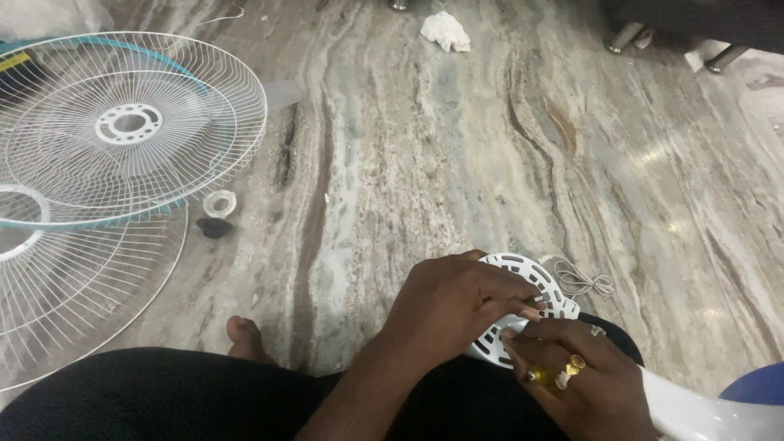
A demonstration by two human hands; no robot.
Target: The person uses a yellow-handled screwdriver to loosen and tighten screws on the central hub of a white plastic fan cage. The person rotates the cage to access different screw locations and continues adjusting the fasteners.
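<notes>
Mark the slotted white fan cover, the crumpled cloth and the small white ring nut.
slotted white fan cover [523, 269], head view, on its upper rim above the left hand.
crumpled cloth [445, 31], head view, on its middle, top of floor.
small white ring nut [219, 202], head view, on its rim beside the grilles.

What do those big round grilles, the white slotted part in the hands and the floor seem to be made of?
The grilles look like thin metal wire, coated glossy white: fine spokes and rings. The slotted part, held by the left hand and right hand, seems to be moulded white plastic, with smooth, even cut-outs. The floor looks like polished marble or similar stone: grey-brown veins, shiny reflections.
</notes>
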